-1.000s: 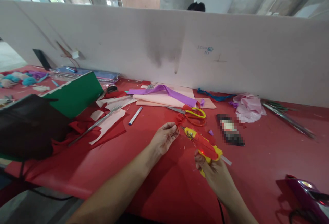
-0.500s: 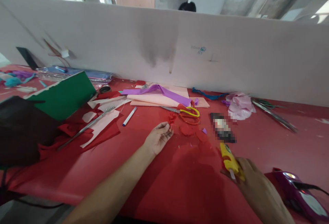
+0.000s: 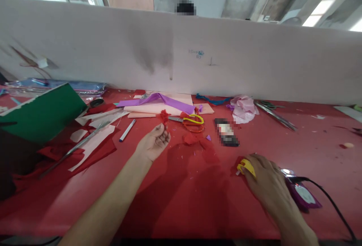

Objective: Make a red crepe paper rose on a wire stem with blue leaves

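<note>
My left hand [image 3: 155, 142] pinches a small red crepe-paper flower [image 3: 164, 117] upright between thumb and fingertips, above the red table. Scissors [image 3: 194, 122] with yellow and orange handles lie just to its right. Red paper petals [image 3: 195, 138] are spread on the table below the scissors. Low on the right, my right hand [image 3: 263, 172] is curled over a yellow glue bottle [image 3: 247, 167]. Most of the bottle is hidden under the fingers, with a pale tip showing at its left end. Beside that hand sits a purple device [image 3: 304, 197] with a black cable.
A phone [image 3: 226, 132] lies between my hands. Behind it are crumpled pink paper [image 3: 244, 109] and a purple strip [image 3: 158, 99] over peach sheets. To the left are a marker [image 3: 128, 130], paper scraps and a green board [image 3: 46, 114]. A white partition [image 3: 113, 46] borders the table.
The view has turned right. My left hand raises the red flower more clearly into sight. My right hand has turned the glue bottle, covers more of it and is nearer the purple device.
</note>
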`<state>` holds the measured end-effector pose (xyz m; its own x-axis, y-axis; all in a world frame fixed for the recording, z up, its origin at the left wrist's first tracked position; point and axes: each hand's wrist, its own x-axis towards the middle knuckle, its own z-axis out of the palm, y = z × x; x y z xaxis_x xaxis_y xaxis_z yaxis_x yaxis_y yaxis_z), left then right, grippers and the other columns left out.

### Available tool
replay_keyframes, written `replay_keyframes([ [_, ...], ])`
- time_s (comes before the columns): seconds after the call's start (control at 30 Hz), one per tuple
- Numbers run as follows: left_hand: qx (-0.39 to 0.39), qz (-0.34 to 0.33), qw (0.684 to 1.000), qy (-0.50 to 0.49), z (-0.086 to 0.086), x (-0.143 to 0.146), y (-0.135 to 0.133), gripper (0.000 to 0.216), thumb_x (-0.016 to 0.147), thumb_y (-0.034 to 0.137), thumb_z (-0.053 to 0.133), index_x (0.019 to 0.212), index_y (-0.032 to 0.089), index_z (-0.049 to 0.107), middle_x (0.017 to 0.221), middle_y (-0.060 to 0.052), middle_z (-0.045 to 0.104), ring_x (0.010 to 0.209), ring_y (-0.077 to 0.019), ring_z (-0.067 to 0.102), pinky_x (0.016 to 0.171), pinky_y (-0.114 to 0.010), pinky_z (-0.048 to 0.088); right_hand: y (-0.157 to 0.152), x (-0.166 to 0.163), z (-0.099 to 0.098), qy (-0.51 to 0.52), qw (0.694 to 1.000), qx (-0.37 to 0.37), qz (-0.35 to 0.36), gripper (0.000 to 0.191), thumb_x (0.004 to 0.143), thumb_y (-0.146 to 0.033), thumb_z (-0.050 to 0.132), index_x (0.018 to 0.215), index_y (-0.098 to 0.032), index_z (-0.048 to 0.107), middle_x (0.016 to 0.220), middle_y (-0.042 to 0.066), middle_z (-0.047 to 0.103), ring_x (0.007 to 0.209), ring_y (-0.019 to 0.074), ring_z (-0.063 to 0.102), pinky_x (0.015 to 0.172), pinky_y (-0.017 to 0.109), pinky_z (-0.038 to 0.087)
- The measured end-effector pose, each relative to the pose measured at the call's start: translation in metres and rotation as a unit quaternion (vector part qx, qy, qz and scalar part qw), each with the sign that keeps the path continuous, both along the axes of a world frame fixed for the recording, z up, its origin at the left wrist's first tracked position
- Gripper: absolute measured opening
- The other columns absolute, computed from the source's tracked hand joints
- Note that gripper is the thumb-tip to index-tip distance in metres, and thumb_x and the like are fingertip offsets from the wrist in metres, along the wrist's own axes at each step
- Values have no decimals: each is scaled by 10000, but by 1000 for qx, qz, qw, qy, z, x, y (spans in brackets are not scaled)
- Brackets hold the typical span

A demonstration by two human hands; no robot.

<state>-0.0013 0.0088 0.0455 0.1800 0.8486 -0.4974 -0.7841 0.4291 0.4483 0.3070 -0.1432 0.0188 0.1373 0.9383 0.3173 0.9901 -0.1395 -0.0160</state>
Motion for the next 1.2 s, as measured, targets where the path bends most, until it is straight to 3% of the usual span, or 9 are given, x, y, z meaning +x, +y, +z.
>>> replay_keyframes([
  [0.07,13,60,998,-24,10,-7,9,151,849,73,538,725,134,599,650,16,649,474,-48,555,630,-237,527,26,-28,16,78,996,-2,37,312,872,-239,375,1039,-168,629,1076,123,655,988,258,598,872,388,439],
  [0.17,29,102,992,-62,9,-14,17,170,875,91,505,742,136,600,662,19,649,485,-43,558,654,-238,525,68,-56,31,86,991,-101,25,268,853,-205,431,915,-183,690,961,98,705,950,237,625,837,333,439],
  [0.33,10,16,997,-77,-24,1,9,168,856,73,520,720,133,597,652,0,655,501,-60,571,660,-251,530,109,-69,29,59,987,-148,4,194,785,-312,554,766,-222,724,795,90,732,802,261,664,685,335,434],
  [0.43,18,-21,998,-62,-41,16,-2,147,827,45,542,732,136,609,623,-2,644,500,-69,573,638,-248,528,112,-75,17,41,987,-156,6,187,726,-347,609,803,-213,715,828,105,731,859,294,650,712,362,422],
  [0.53,9,-50,997,-53,-47,25,-9,148,802,36,566,706,141,604,609,-15,645,499,-83,575,632,-263,529,110,-83,6,24,988,-152,11,193,719,-288,587,842,-187,695,883,122,717,889,304,638,723,373,414],
  [0.7,35,-64,995,-73,-50,26,-12,132,764,29,604,699,145,602,637,-23,652,513,-81,571,666,-273,529,108,-84,-1,1,990,-140,29,185,770,-215,487,781,-182,669,801,112,705,821,282,652,687,346,398],
  [0.93,44,-69,992,-101,-47,25,-13,123,775,38,588,698,133,601,652,-29,649,520,-73,566,697,-279,530,110,-74,7,131,984,-116,-22,166,816,-298,464,841,-220,608,735,48,686,654,205,641,526,262,335],
  [1.07,13,-50,994,-93,-47,26,-11,131,790,35,572,709,132,608,651,-33,656,517,-74,573,699,-275,530,109,-75,0,76,986,-149,-16,189,762,-346,538,843,-210,640,829,96,692,745,260,656,539,285,347],
  [1.2,-13,-18,997,-77,-47,25,-9,142,780,25,588,713,148,611,592,0,633,506,-80,577,706,-275,532,110,-77,-8,10,987,-158,-6,145,761,-213,507,786,-182,647,801,117,689,743,268,659,552,299,351],
])
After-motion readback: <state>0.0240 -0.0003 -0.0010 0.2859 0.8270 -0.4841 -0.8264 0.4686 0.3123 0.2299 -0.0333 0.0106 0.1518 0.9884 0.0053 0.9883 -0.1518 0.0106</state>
